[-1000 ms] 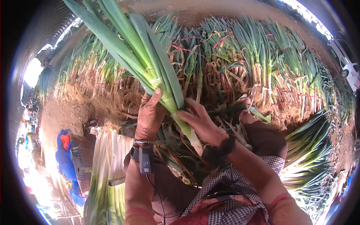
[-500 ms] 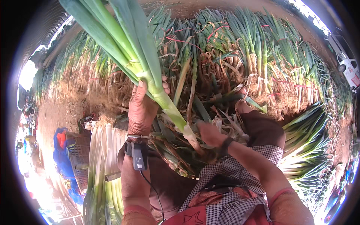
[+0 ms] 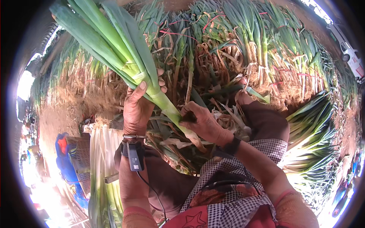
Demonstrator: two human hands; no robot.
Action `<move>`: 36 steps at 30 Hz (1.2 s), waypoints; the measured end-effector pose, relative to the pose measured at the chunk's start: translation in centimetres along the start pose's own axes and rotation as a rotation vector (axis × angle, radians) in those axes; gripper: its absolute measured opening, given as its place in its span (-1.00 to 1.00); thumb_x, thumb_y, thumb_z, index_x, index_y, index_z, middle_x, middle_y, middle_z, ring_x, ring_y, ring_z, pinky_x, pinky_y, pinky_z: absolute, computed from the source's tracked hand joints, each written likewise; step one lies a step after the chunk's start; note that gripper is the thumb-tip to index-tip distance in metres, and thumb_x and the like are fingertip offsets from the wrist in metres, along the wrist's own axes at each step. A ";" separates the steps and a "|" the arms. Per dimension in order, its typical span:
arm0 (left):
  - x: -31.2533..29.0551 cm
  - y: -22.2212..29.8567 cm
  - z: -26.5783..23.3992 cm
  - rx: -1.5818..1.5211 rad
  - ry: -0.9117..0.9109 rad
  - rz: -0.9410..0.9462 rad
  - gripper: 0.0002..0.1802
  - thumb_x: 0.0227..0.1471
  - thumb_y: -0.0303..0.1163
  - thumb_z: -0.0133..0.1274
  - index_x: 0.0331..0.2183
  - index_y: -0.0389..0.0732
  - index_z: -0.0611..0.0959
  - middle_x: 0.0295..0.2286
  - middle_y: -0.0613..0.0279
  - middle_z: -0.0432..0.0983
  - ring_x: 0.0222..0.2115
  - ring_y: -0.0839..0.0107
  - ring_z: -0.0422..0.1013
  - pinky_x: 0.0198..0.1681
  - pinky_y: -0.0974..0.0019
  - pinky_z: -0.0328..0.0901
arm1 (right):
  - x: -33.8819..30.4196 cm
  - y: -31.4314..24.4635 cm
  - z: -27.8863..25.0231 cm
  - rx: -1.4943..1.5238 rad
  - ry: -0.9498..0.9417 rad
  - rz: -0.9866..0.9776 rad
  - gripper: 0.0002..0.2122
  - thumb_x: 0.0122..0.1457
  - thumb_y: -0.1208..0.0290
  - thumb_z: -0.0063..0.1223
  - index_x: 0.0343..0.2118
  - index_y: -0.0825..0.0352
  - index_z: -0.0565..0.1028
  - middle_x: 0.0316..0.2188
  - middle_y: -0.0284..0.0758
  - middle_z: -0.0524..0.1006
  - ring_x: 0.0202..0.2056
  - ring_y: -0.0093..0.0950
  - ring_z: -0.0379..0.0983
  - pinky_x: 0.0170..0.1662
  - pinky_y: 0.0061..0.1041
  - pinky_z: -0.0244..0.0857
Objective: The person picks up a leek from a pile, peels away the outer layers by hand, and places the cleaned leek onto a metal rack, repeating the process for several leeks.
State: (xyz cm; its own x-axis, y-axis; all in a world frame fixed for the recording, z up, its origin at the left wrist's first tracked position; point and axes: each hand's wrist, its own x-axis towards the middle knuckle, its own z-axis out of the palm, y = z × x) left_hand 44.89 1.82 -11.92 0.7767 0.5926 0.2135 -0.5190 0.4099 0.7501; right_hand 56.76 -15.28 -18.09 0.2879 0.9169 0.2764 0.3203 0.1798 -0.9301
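A thick leek [image 3: 165, 104] slants across the middle, its broad green leaves up at the far left and its pale root end down toward my lap. My left hand [image 3: 138, 102] is wrapped round the stalk just below where the leaves fan out. Against the right side of the lower stalk, my right hand [image 3: 203, 121] is closed, thumb and forefinger curled in at the stalk's edge. Whether it pinches a thin outer layer is hidden. Beneath the root end lie loose leaf scraps and dry peelings [image 3: 173, 142] between my legs.
Tied bunches of leeks [image 3: 258, 57] stand in a row ahead. More leeks [image 3: 311, 144] lie piled at the right. Trimmed leeks [image 3: 100, 159] lie at the left, near a plastic crate [image 3: 80, 155] and a blue bag [image 3: 64, 159]. A white vehicle [image 3: 348, 53] is at the far right.
My right hand has moved up and left along the stalk, from beside the root end to the stalk's lower part. My left hand and the leek have shifted slightly left.
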 end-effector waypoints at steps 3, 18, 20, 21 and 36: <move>0.1 -0.2 0.2 -0.002 -0.006 -0.014 -0.44 0.08 -0.36 0.11 0.09 -0.30 0.35 -0.11 -0.07 0.46 -0.24 0.25 0.45 -0.14 0.18 0.38 | -0.3 0.6 0.7 -0.102 -0.013 -0.012 -0.69 -0.04 0.52 0.27 -0.29 0.39 0.35 -0.40 -0.27 0.42 -0.35 -0.40 0.40 -0.28 -0.46 0.32; 1.2 3.4 -3.8 0.174 0.369 0.207 -0.41 0.06 -0.16 0.17 0.03 -0.24 0.38 -0.26 0.12 0.48 -0.31 0.31 0.40 -0.17 0.22 0.37 | -19.6 17.1 0.0 -0.523 -0.831 0.658 -0.57 -0.10 0.26 0.12 -0.10 0.26 0.49 -0.13 -0.16 0.52 -0.07 -0.22 0.45 0.02 -0.28 0.31; 0.7 6.2 -5.6 0.119 0.312 0.282 -0.47 0.10 -0.15 0.14 0.00 -0.23 0.39 -0.28 0.15 0.45 -0.35 0.34 0.40 -0.21 0.25 0.38 | -16.7 14.1 0.2 -0.649 -1.325 0.601 -0.52 -0.08 0.23 0.11 -0.02 0.24 0.46 -0.15 -0.16 0.53 -0.10 -0.22 0.48 0.00 -0.27 0.34; 0.4 7.0 -5.8 0.079 0.324 0.336 -0.51 0.11 -0.15 0.12 -0.03 -0.22 0.40 -0.31 0.19 0.42 -0.38 0.36 0.40 -0.26 0.27 0.39 | -15.9 12.1 0.4 -0.602 -1.173 0.549 -0.55 -0.04 0.25 0.12 -0.03 0.27 0.45 -0.19 -0.15 0.54 -0.13 -0.20 0.48 -0.01 -0.27 0.34; -0.6 0.1 2.4 0.148 0.416 0.237 -0.56 0.11 0.01 0.09 -0.28 -0.21 0.50 -0.63 0.39 0.37 -0.68 0.60 0.31 -0.62 0.50 0.27 | -2.5 1.4 3.6 -0.039 -0.109 0.144 -0.77 0.14 0.50 0.09 -0.16 0.37 0.35 -0.47 -0.34 0.48 -0.44 -0.42 0.45 -0.36 -0.50 0.30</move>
State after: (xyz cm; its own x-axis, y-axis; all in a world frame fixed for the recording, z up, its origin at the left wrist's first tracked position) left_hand 45.24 -0.11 -10.44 0.4197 0.8961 0.1443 -0.5843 0.1451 0.7985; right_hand 53.21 -16.08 -20.95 0.2347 0.9657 0.1114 0.3182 0.0320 -0.9475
